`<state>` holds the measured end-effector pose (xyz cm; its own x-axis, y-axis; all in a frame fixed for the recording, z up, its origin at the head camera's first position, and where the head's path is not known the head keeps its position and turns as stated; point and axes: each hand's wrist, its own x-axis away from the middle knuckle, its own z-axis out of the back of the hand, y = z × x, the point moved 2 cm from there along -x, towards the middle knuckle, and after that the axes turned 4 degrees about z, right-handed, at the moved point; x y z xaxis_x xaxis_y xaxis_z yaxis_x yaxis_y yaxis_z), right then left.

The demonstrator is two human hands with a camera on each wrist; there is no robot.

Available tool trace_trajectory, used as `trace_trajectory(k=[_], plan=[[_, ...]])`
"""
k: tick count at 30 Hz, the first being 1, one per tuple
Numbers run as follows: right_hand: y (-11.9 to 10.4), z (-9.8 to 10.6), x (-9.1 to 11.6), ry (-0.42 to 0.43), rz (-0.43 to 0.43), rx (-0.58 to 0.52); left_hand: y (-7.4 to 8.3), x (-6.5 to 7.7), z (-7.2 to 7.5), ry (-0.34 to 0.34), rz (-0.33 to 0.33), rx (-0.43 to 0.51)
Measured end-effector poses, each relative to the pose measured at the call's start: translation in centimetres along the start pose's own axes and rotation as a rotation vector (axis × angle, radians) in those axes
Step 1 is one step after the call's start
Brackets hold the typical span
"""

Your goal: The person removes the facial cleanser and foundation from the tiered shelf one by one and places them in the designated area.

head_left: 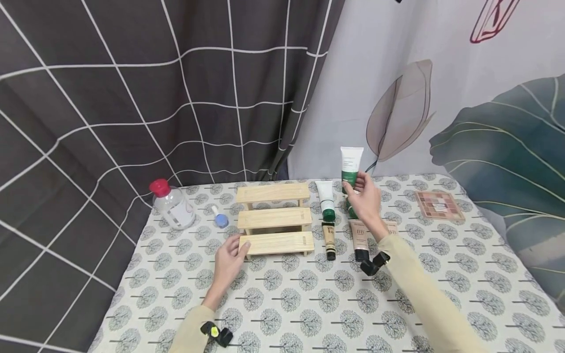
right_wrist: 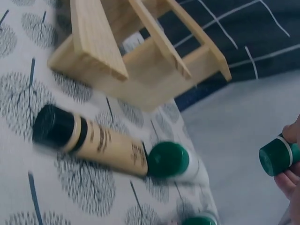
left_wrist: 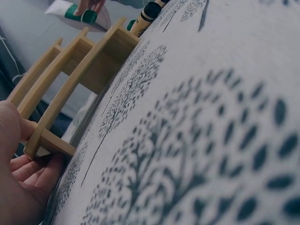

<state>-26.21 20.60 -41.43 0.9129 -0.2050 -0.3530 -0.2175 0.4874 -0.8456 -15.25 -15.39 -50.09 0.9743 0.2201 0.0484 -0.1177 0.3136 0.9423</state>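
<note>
The wooden step rack (head_left: 274, 218) stands in the middle of the table (head_left: 309, 314), which has a cloth with little trees on it. The rack has three steps, one above the other.

The left hand (head_left: 228, 260) is at the left end of the lowest step. Its thumb lies on top of the step and its fingers (left_wrist: 28, 168) curl under the end, so it holds the rack there. The left wrist view shows the same hold from very close.

The right hand (head_left: 365, 201) is to the right of the rack, up off the table. Its fingers are wrapped around a white tube with a green band (head_left: 350, 169). The tube stands upright, and its flat end sticks up above the hand. In the right wrist view its green cap (right_wrist: 276, 156) pokes out by the fingers.

More tubes lie on the cloth just right of the rack. A smaller white tube with a green cap (head_left: 326, 200) lies nearest the rack's top step. Below it lies a thin beige tube with a black cap (head_left: 328, 240). A fatter beige tube (head_left: 359, 239) lies under the right hand.

Left of the rack stand a clear bottle with a red cap (head_left: 172, 205) and a small blue thing (head_left: 219, 217). Far to the right of the rack lies a flat box of colours (head_left: 439, 205).
</note>
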Motion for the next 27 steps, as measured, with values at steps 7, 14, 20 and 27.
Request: trace_trajectory(k=[7,14,20,27], plan=[[1.8,2.0,0.0,0.006,-0.052,0.047,-0.2,-0.1,0.1,-0.002,0.018,-0.008],[3.9,3.8,0.1,-0.017,-0.096,0.119,0.0,0.0,0.2,0.004,0.026,-0.003],[5.5,5.3,0.3,-0.034,-0.135,0.19,0.1,-0.1,0.2,0.001,0.025,-0.002],[6.9,6.3,0.3,-0.081,-0.207,0.292,0.1,-0.1,0.0,-0.006,0.025,-0.013]])
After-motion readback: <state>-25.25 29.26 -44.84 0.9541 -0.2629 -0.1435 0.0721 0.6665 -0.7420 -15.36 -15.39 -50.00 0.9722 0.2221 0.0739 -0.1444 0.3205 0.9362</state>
